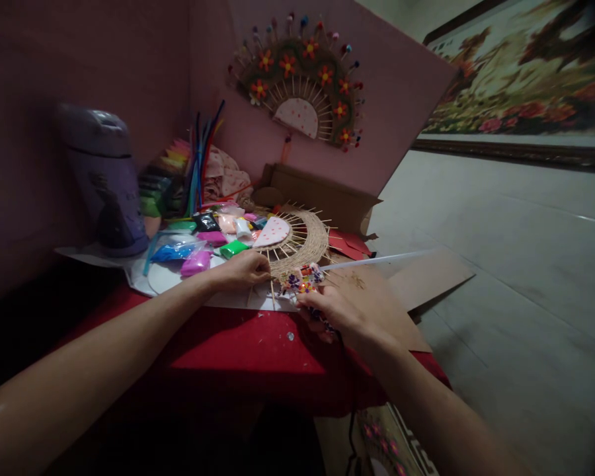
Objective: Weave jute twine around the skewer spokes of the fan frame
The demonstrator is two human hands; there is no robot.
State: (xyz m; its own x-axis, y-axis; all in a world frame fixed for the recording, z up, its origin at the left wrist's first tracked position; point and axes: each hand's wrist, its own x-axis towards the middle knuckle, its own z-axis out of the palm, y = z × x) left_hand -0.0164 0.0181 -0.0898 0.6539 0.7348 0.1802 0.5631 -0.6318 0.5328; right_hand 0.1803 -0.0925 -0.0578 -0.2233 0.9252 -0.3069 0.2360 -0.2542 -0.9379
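Note:
My right hand is wrapped round a hot glue gun covered in colourful flower and bead decoration. A long translucent glue stick sticks out of its back to the right, and its cord hangs down below my hand. The gun's front points left, close to a half-round fan frame of thin sticks woven with jute twine. At the frame's near end my left hand has its fingers pinched together on the twine edge; the fingertips are partly hidden. A white half-circle with pink dots forms the frame's centre.
Packets of coloured clay lie left of the frame, before pipe cleaners and a purple tumbler. A finished flower fan hangs on the pink board behind. Cardboard and red paper lie right on the red-covered table.

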